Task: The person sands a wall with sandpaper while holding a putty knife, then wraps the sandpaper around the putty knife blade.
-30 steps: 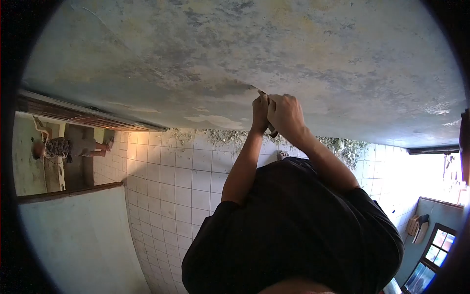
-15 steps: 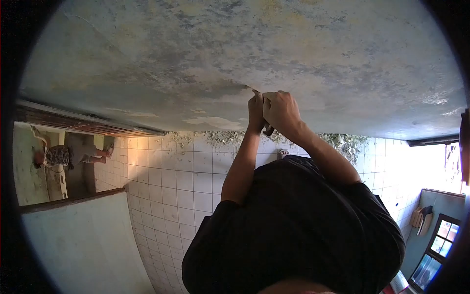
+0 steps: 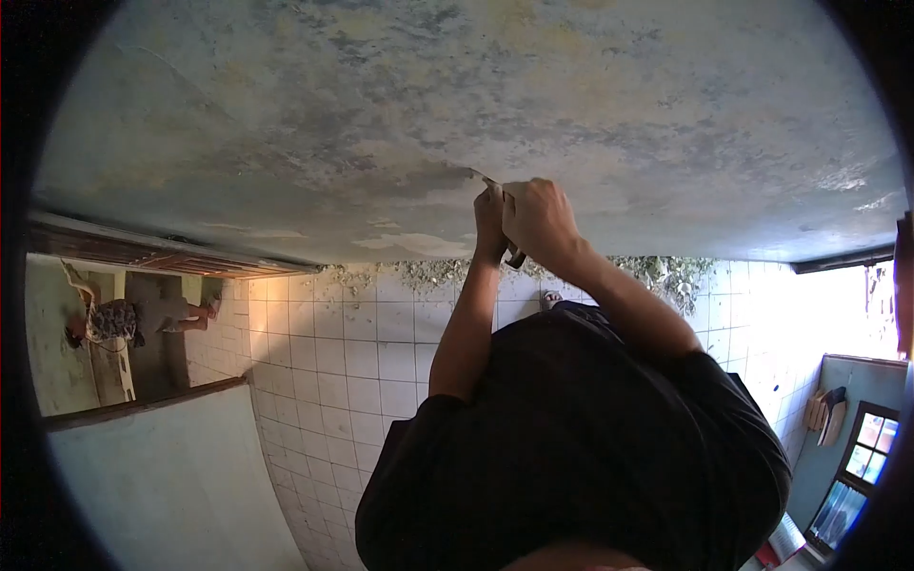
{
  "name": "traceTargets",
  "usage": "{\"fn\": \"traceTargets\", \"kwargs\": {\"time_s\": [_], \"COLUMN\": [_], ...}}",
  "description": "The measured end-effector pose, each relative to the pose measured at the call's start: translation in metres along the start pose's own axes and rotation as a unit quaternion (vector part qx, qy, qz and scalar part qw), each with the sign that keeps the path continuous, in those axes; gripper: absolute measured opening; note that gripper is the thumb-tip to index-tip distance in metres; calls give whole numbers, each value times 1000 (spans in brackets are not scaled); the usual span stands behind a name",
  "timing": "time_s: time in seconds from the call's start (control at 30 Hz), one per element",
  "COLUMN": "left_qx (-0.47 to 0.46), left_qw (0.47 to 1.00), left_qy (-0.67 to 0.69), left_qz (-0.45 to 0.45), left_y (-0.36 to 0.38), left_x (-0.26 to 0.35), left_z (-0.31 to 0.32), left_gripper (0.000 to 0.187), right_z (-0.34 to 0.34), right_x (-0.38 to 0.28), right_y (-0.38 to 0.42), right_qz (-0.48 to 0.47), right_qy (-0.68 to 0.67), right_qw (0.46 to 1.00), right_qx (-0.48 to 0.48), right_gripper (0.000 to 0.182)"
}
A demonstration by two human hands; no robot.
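Both of my hands are closed together on a scraper [image 3: 515,257], whose handle end shows below them. Its thin blade tip pokes out above my fingers and meets the wall [image 3: 609,114], which has patchy, worn paint. My left hand [image 3: 490,217] grips near the blade side, its fingers wrapped. Pressed up against it is my right hand [image 3: 542,219], also wrapped round the tool. Most of the scraper is hidden by my hands. Pale bare patches [image 3: 414,244] show on the wall just left of and below my hands.
Paint flakes [image 3: 433,274] litter the white tiled floor [image 3: 333,357] along the foot of the wall. Another person [image 3: 114,319] is beyond a doorway at the left. A low partition wall [image 3: 162,466] stands at lower left, a window [image 3: 862,457] at lower right.
My hands and the scraper have shifted slightly left along the wall. More of the blade shows above my fingers. Both hands keep their grip.
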State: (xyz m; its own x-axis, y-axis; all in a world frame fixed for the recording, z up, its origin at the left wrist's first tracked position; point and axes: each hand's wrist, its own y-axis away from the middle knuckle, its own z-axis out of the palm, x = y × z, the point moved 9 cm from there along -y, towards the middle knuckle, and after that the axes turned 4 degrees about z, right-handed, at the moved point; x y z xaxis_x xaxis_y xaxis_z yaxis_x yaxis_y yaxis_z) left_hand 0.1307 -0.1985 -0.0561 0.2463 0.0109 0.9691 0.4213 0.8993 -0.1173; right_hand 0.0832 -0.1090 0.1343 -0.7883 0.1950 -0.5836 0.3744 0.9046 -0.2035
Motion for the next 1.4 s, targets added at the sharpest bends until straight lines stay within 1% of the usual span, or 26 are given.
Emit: {"fn": "traceTargets", "kwargs": {"time_s": [0.03,0.07,0.13,0.17,0.23,0.33,0.47,0.53,0.57,0.63,0.67,0.73,0.77,0.83,0.87,0.93,0.97,1.03,1.07,1.13,1.17,1.23,1.27,1.33,1.37,1.4], "left_qx": [-29,-24,-26,-29,-22,-22,-20,-105,-108,-52,-50,-83,-85,-66,-68,-88,-92,-82,-84,-60,-62,-32,-34,41,44,11], "left_qw": [998,998,996,996,1000,1000,1000,990,990,995,995,986,986,997,997,991,991,995,995,995,995,992,991,978,978,982], "left_qy": [-55,-52,-7,-8,7,-1,-13,-41,-43,-73,-73,-119,-119,8,8,-89,-88,-46,-46,-81,-80,2,2,42,44,-133], "left_qz": [-11,-12,-89,-89,-17,-19,-13,78,76,41,45,80,78,-41,-42,53,51,-22,-21,14,10,-126,-125,-199,-200,-134], "left_y": [3,4,8,9,8,17,7,8,12,14,8,4,7,10,11,11,15,18,15,15,20,21,16,16,13,6], "left_x": [8,14,-2,-2,7,-5,-1,28,24,-2,-6,-3,-5,-18,-15,10,15,15,18,23,21,15,23,24,30,49], "left_z": [2,3,5,7,8,2,-4,11,10,-2,-5,-2,-2,-1,0,1,0,-5,-4,-6,-9,-16,-16,-28,-26,-25], "left_gripper": [67,67,61,61,60,58,56,51,51,47,47,52,52,55,55,58,58,57,57,56,56,60,60,64,64,63], "right_z": [-1,2,10,8,-1,22,23,18,21,35,34,19,20,21,19,21,22,21,23,23,24,24,25,29,28,26], "right_x": [-1,-1,1,3,-3,9,5,5,9,10,7,7,9,9,9,10,11,10,10,13,13,7,8,9,9,9], "right_y": [4,2,0,2,2,-9,-1,3,2,-6,-6,4,5,2,2,1,3,1,1,4,8,3,3,10,10,11], "right_qz": [12,9,14,16,2,28,34,22,24,11,7,54,57,39,41,56,59,54,55,74,78,63,65,71,69,79], "right_qy": [17,19,13,13,23,24,37,21,19,30,30,48,48,23,23,36,36,20,20,28,29,39,40,71,71,66], "right_qw": [1000,1000,1000,1000,1000,998,998,999,999,999,999,997,997,999,999,997,997,998,998,997,996,997,997,995,995,995], "right_qx": [-4,-8,-14,-12,-12,-46,-36,39,39,-41,-40,15,14,1,2,-35,-34,1,3,18,16,-2,-1,-1,-4,-12], "right_gripper": [17,17,17,17,18,18,18,24,24,24,24,23,23,21,21,18,18,19,19,20,20,20,20,21,21,21]}}
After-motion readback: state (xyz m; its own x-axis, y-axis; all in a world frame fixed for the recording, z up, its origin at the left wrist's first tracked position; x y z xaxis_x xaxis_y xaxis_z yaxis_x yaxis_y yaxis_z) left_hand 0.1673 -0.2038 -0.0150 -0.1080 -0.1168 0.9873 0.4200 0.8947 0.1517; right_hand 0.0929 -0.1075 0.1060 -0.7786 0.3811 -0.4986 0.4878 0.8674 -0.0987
